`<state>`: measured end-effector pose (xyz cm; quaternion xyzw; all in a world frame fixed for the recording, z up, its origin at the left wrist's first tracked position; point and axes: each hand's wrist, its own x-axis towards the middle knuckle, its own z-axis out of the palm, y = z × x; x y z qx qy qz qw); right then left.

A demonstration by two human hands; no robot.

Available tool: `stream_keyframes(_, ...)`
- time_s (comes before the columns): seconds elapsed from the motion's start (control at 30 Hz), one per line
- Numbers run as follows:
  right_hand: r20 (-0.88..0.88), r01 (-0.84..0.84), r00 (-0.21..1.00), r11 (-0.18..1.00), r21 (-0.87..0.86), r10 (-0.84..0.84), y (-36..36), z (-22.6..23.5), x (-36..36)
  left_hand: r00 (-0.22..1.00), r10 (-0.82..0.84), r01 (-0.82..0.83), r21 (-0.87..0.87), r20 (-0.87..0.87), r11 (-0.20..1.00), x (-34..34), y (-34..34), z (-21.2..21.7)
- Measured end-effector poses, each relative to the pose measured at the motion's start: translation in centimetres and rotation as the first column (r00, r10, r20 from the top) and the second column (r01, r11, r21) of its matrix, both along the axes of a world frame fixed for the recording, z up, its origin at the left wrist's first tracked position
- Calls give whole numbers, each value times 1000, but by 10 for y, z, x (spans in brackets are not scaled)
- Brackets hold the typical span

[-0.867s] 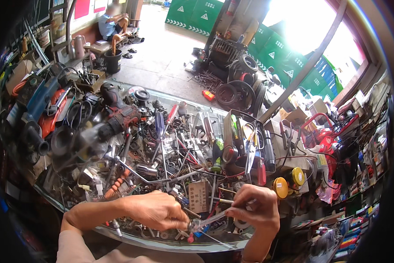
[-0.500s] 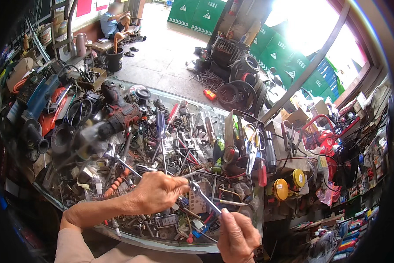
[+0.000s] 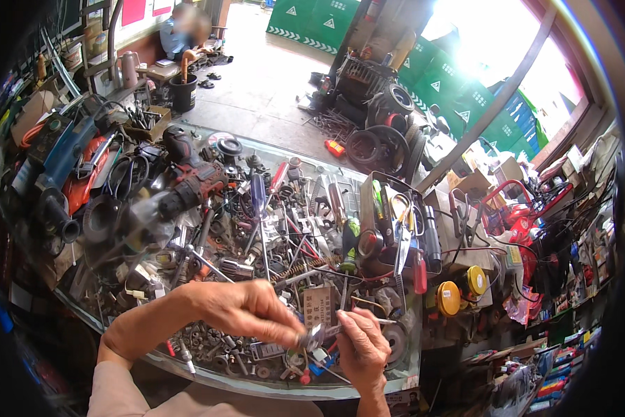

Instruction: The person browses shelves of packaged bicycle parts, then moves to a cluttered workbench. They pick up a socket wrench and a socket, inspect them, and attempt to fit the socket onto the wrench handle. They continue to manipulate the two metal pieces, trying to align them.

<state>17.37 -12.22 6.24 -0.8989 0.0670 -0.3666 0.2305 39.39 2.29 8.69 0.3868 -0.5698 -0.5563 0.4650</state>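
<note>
My right hand (image 3: 362,351) pinches the shank of a slim metal wrench (image 3: 332,331) between thumb and fingers, over the front right of the cluttered bench. The wrench's head points left toward my left hand (image 3: 246,311), whose fingers close together right at it. A shiny round metal part (image 3: 314,338) shows at those fingertips; blur hides where it ends and the wrench begins. Whatever else my left fingers grip is hidden. Just beyond the hands lies a printed card (image 3: 318,306), with bolts, nuts and washers (image 3: 232,358) strewn below my left wrist.
A red-and-black power drill (image 3: 191,187) lies at the left among tools. Right of centre stands a tray (image 3: 430,263) with scissors (image 3: 403,229) and screwdrivers. Two yellow round tins (image 3: 448,297) sit beyond it. A person (image 3: 180,31) sits far off by the wall.
My right hand has moved up, bringing the wrench to a flatter angle. My left hand has shifted slightly down and right, its fingertips now lower, at the wrench's head.
</note>
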Motion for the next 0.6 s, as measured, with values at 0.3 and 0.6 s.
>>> stream_keyframes(0.3, -154, -8, 986, 891, -453, -70, -11, 44, 5, 752, -141, 82, 120, 644, 989, -8, 3, 14)
stream_keyframes(0.6, -157, 90, 966, 835, -543, -207, 22, 67, -1, 526, 491, -580, -130, 695, 804, -20, -4, 7)
